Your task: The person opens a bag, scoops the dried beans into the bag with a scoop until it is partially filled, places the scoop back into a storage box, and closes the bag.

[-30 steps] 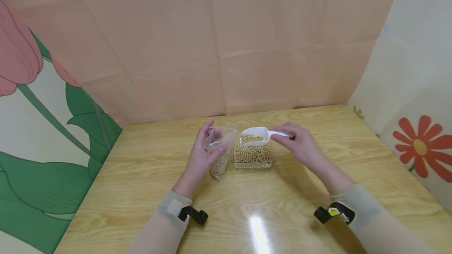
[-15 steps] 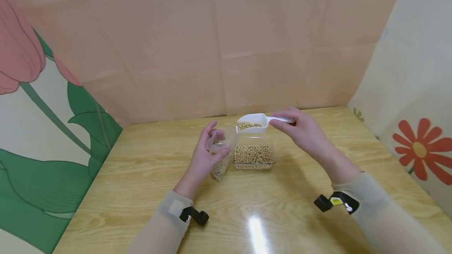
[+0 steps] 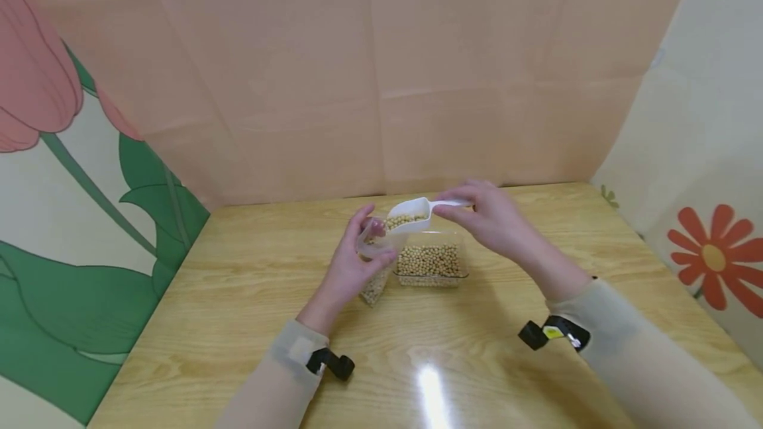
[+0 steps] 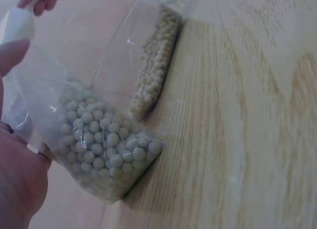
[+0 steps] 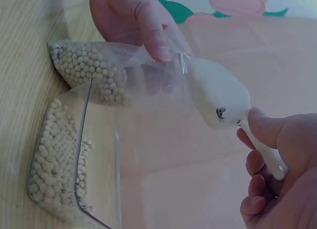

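My left hand (image 3: 352,260) holds a clear plastic bag (image 4: 99,135) round its mouth, thumb on the near side. Pale soybeans fill the lower part of the bag, whose bottom corner rests on the table. Between thumb and fingers, my right hand (image 3: 491,220) grips the handle of a white scoop (image 5: 220,92). Soybeans (image 3: 402,221) lie in the scoop, and its tilted lip is at the bag's mouth. Just right of the bag stands a clear rectangular container (image 5: 81,140), partly filled with soybeans. From the right wrist view, the scoop's underside hides its load.
The wooden table (image 3: 250,310) runs back to a pink cloth backdrop (image 3: 286,85). Flower-patterned panels (image 3: 733,151) stand along the right and left sides. A black wrist camera (image 3: 330,364) is strapped on each sleeve.
My right hand has raised the loaded scoop from over the container and moved it left to the bag's mouth, where it tilts. The left hand stays almost in place with the bag.
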Available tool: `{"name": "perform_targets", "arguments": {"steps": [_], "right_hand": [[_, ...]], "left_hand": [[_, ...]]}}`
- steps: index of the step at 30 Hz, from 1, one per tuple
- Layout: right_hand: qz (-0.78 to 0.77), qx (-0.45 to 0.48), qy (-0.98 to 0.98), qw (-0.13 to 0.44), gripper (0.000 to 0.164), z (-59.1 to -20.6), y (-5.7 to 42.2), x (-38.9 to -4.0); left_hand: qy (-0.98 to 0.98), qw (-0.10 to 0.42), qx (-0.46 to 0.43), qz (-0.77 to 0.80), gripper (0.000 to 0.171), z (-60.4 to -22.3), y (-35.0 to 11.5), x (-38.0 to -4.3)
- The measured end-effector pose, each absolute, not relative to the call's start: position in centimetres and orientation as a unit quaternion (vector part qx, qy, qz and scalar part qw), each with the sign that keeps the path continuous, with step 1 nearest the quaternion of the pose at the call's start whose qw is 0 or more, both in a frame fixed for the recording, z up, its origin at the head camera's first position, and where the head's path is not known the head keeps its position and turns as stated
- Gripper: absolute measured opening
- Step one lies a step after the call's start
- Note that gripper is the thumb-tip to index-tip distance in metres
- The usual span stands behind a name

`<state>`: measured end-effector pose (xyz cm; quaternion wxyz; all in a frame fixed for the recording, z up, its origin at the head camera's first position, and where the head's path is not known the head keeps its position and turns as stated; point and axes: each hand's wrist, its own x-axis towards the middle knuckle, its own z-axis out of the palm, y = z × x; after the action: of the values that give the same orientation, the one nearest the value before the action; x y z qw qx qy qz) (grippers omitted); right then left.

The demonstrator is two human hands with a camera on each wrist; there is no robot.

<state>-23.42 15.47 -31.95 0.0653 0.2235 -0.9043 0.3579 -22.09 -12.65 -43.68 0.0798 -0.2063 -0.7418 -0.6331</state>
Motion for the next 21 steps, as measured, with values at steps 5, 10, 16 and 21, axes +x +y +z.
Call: {"name": "perform_targets", "arguments": {"steps": [5,10,16,21], "right_hand": [[0.311,0.262,-0.907,0.109,0.033,-31.4,14.6,-23.3],[0.237,0.307,-0.903,0.185,0.024,-30.8,13.7,-23.1],[0.176,0.342,-0.889,0.247,0.020,-30.0,13.1,-22.5],[0.177,0.344,-0.883,0.267,0.020,-30.0,13.3,-22.4]], "left_hand": [[-0.746,0.058,-0.194,-0.635,0.096,-43.5,-12.7,-21.9],[-0.746,0.052,-0.193,-0.635,0.096,-43.5,-12.6,-21.9],[-0.745,0.063,-0.205,-0.631,0.094,-43.5,-12.4,-22.3],[-0.746,0.067,-0.207,-0.629,0.093,-43.7,-12.3,-22.4]]}}
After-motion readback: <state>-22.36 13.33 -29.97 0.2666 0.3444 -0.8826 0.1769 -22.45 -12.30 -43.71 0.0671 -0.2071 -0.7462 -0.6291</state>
